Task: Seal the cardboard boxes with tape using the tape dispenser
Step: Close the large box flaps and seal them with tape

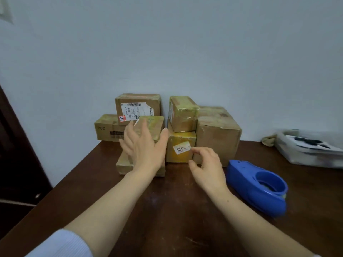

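Note:
Several taped cardboard boxes are stacked against the wall at the far end of a dark wooden table [167, 210]. My left hand [143, 145] is spread open in front of a small taped box [154, 125] that sits on a lower box [126, 165]. My right hand [206, 167] hovers with loosely curled fingers just in front of a yellowish box [181, 143] with a white "2013" label, holding nothing. A blue tape dispenser [258, 186] lies on the table to the right of my right hand. A box with a shipping label [138, 106] stands behind.
A large brown box [218, 132] stands at the right of the stack, a smaller one [182, 113] on top of the yellowish box. A white tray with dark items [308, 147] and a beige cloth [268, 140] lie at the far right. A dark door [16, 154] is on the left.

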A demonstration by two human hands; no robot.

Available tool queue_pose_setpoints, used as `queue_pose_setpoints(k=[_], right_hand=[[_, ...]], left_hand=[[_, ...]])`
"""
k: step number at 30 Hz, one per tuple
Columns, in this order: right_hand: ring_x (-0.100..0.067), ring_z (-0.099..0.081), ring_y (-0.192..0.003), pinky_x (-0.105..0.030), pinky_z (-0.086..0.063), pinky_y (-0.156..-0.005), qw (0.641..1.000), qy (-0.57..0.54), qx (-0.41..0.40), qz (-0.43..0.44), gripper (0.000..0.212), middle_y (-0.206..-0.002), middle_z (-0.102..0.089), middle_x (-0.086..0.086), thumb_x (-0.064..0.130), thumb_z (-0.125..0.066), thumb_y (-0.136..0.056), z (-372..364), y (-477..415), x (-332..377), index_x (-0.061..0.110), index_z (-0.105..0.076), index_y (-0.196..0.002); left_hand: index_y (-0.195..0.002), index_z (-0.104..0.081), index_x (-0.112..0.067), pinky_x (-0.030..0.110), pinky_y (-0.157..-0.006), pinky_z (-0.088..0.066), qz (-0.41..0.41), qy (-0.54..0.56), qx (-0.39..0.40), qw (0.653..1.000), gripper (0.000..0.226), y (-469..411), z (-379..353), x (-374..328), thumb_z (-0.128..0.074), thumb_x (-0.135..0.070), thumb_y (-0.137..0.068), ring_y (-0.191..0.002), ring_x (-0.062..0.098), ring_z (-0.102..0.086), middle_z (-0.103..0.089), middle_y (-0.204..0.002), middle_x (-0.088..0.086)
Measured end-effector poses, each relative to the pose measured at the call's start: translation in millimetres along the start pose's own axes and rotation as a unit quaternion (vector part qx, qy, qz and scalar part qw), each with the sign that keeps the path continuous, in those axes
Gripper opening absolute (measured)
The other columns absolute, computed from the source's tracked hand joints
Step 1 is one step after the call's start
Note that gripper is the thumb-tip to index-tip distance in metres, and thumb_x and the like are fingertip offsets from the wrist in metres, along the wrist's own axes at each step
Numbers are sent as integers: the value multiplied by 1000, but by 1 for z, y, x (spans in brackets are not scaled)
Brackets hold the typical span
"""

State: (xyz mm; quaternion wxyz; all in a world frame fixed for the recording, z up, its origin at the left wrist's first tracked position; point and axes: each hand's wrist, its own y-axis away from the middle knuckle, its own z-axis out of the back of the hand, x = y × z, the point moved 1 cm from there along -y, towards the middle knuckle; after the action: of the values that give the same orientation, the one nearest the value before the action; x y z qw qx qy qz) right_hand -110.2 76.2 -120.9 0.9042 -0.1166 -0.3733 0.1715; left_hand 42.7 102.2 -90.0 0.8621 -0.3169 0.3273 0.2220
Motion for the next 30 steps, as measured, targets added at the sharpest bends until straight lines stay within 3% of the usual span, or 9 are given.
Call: queue_pose_setpoints(k=[3, 7, 9, 11, 14, 19, 23, 27, 30], right_hand=[[-20, -35, -129, -32, -31, -107, 992, 119, -14, -29, 50, -140, -43, 0, 27, -56, -89, 39, 12, -29, 21, -44, -137], [-27, -41, -126, -34, -31, -105, 946, 302, 28, -116, 68, -138, -44, -8, 49, -58, -86, 79, 27, -69, 14, -37, -139], [-25, -49, -120, -36, -30, -106, 922, 350, 66, -150, 62, -126, -54, -6, 54, -60, -83, 90, 32, -87, 15, -44, -128], [-19, -57, -106, -36, -27, -108, 916, 353, 116, -152, 39, -101, -61, 2, 50, -58, -86, 94, 34, -103, 19, -52, -110], [-16, -56, -81, -31, -43, -85, 924, 322, 168, -122, 21, -77, -51, 6, 42, -55, -91, 97, 37, -113, 22, -49, -91], [-17, -51, -72, -30, -38, -61, 932, 295, 209, -39, 24, -74, -51, 4, 38, -60, -88, 90, 40, -107, 19, -49, -80], [-23, -58, -95, -39, -50, -80, 936, 252, 244, 20, 27, -103, -64, -4, 31, -62, -87, 61, 31, -94, 15, -60, -108], [-27, -46, -120, -34, -38, -97, 941, 220, 250, 62, 36, -115, -61, -7, 25, -61, -88, 32, 6, -77, 15, -56, -122], [-28, -50, -115, -35, -35, -101, 941, 241, 221, 86, 38, -118, -60, -8, 27, -61, -89, 15, -10, -70, 16, -56, -125]], left_hand=[[-147, -32, -26, 46, -118, 1, -49, 1, 46, 998, 62, 21, -16, -33, -46, -51, -92, -146, 24, -1, -10, -158, 7], [-143, -40, -26, 46, -117, -6, -63, -24, 116, 991, 55, 47, -35, -58, -47, -49, -93, -144, 26, -11, -20, -155, 8], [-141, -45, -26, 45, -117, -9, -58, -42, 139, 988, 53, 56, -40, -64, -47, -49, -94, -143, 27, -15, -25, -153, 8], [-140, -47, -27, 45, -117, -10, -59, -58, 153, 985, 51, 62, -44, -68, -46, -49, -94, -142, 27, -18, -29, -151, 7], [-138, -49, -26, 43, -117, -14, -68, -72, 167, 981, 49, 69, -46, -72, -46, -48, -95, -141, 26, -22, -33, -150, 6], [-137, -50, -25, 40, -115, -20, -69, -87, 183, 977, 45, 72, -47, -68, -48, -41, -95, -139, 25, -26, -36, -148, 5], [-138, -50, -24, 39, -114, -24, -55, -88, 190, 976, 42, 67, -41, -52, -48, -28, -96, -137, 26, -28, -38, -147, 5], [-136, -52, -21, 37, -111, -25, -42, -89, 183, 978, 41, 58, -29, -30, -48, -23, -95, -135, 26, -29, -44, -144, 5], [-134, -54, -18, 36, -110, -26, -37, -111, 175, 978, 40, 49, -22, -13, -50, -23, -94, -133, 27, -32, -49, -141, 5]])
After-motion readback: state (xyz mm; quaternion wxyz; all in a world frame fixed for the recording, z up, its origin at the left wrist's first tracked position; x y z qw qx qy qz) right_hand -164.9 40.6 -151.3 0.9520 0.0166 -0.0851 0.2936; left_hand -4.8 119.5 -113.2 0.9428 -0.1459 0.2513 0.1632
